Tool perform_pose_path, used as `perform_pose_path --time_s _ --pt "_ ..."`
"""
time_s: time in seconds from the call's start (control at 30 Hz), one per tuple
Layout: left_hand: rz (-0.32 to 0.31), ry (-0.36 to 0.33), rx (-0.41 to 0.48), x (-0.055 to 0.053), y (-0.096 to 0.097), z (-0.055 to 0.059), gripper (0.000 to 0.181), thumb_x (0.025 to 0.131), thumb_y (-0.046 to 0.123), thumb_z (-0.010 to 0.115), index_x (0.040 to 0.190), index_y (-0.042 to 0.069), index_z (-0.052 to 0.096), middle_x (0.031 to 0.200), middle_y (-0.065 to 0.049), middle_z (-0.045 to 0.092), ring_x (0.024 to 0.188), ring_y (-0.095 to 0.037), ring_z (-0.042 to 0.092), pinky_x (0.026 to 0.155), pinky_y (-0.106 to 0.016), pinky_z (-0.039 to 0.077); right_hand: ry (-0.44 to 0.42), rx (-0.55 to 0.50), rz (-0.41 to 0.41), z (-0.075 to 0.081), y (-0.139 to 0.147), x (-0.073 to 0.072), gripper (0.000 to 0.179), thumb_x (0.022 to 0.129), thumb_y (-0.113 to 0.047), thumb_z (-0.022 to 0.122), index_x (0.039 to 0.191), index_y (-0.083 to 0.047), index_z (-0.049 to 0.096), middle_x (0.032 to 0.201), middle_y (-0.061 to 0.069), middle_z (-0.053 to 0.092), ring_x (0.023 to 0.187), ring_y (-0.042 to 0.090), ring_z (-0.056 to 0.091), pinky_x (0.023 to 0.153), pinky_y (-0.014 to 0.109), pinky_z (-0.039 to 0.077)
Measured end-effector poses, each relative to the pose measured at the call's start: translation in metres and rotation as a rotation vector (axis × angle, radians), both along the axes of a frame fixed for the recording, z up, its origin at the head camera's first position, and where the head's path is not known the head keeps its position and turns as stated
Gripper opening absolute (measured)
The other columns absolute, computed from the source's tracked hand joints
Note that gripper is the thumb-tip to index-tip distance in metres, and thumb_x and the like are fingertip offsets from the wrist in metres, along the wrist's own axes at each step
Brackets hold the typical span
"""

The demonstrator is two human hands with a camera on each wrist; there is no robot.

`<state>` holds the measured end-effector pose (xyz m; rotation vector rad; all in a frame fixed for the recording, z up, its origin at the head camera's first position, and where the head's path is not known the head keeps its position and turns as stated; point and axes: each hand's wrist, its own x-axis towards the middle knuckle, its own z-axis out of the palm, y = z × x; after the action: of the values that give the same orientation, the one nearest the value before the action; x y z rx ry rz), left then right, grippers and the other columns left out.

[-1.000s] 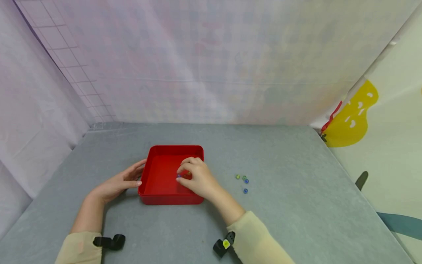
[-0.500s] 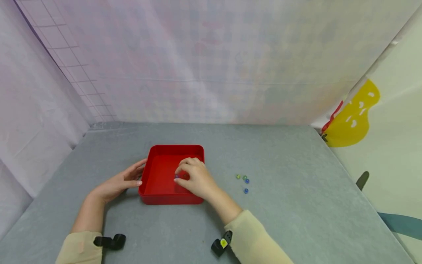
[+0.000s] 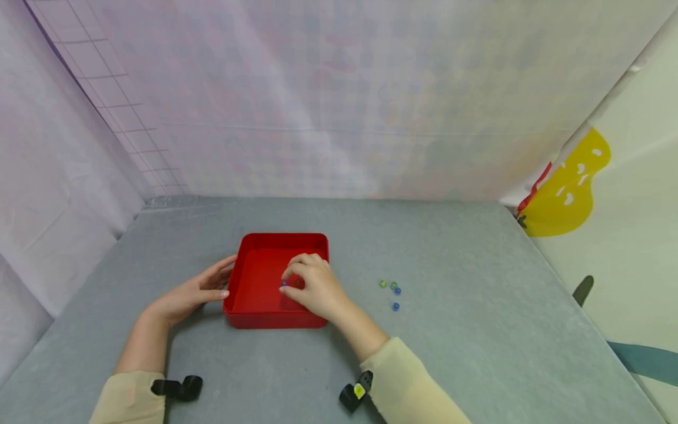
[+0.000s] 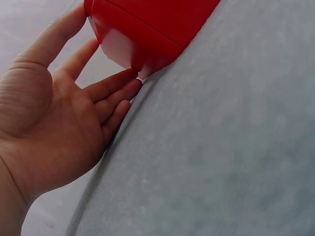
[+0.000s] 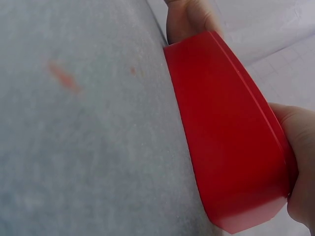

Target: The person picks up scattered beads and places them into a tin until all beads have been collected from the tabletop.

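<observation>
A red tray [image 3: 275, 321] sits on the grey table [image 3: 477, 265], a little left of the middle and well short of the far edge. The person's left hand [image 3: 186, 295] rests against the tray's left side, thumb at the rim and the other fingers spread along the wall; in the left wrist view this grip stands apart, touching the plastic without wrapping round it. The right hand [image 3: 316, 287] reaches in over the tray's right side, and its grip is together: thumb and forefinger seem to pinch a bluish marble [image 3: 284, 284] just above or on the tray floor, though which cannot be told.

On the table to the right of the tray, between it and the table's right edge, lie four loose marbles: a yellow-green marble [image 3: 383, 284], a green marble [image 3: 394, 285] with a blue marble [image 3: 398, 291] right beside it, and a second blue marble [image 3: 395, 307] apart, nearer the person. The tray floor beneath the right hand is hidden.

The step in hand appears to be handling one marble inside the tray while the left hand steadies it. The next move likely calls for a gentle, low release so the marble does not roll, with the left hand keeping the tray steady.
</observation>
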<state>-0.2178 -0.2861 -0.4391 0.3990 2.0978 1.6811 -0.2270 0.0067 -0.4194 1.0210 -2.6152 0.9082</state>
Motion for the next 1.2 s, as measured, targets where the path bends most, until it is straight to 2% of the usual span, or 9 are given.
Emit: perform_pose_path --time_s 0.23,0.5,0.8,1.0,1.2 --pt "0.009 0.001 -0.014 0.001 0.001 0.002 0.076 0.093 0.018 0.061 0.154 0.015 0.016 0.155 -0.021 0.016 0.139 -0.042 0.014 0.103 -0.062 0.025 -0.021 -0.014 0.000 -0.001 0.000 0.000 0.019 0.084 -0.025 0.075 0.098 -0.013 0.070 0.109 -0.001 0.058 0.104 0.015 0.049 0.090 0.037 0.040" --pt "0.003 0.002 0.002 0.002 0.001 0.002 0.075 0.094 0.017 0.060 0.154 0.014 0.016 0.155 -0.022 0.015 0.139 -0.043 0.013 0.104 -0.063 0.023 -0.005 -0.022 0.003 -0.002 0.001 -0.001 0.017 0.084 -0.024 0.075 0.097 -0.013 0.071 0.109 -0.001 0.058 0.104 0.015 0.049 0.090 0.037 0.040" --pt "-0.005 0.012 0.004 0.000 -0.001 0.000 0.074 0.094 0.016 0.059 0.154 0.014 0.016 0.154 -0.022 0.016 0.139 -0.042 0.014 0.103 -0.062 0.023 0.013 -0.087 0.021 0.000 0.007 -0.001 0.016 0.083 -0.021 0.076 0.095 -0.012 0.071 0.108 0.000 0.059 0.101 0.014 0.049 0.090 0.036 0.039" --pt "-0.009 0.010 0.013 0.000 -0.002 -0.002 0.074 0.094 0.016 0.058 0.154 0.014 0.015 0.155 -0.021 0.015 0.139 -0.042 0.013 0.104 -0.062 0.023 0.000 -0.104 0.021 0.005 0.012 -0.001 0.017 0.084 -0.020 0.075 0.097 -0.010 0.070 0.111 0.001 0.058 0.107 0.017 0.047 0.096 0.042 0.035" --pt "-0.011 0.008 0.010 0.000 -0.001 -0.001 0.074 0.095 0.016 0.058 0.154 0.013 0.015 0.155 -0.022 0.015 0.139 -0.042 0.013 0.104 -0.061 0.024 0.002 -0.130 0.020 0.009 0.019 0.001 0.017 0.083 -0.018 0.076 0.095 -0.009 0.071 0.110 0.002 0.058 0.107 0.019 0.048 0.097 0.045 0.034"
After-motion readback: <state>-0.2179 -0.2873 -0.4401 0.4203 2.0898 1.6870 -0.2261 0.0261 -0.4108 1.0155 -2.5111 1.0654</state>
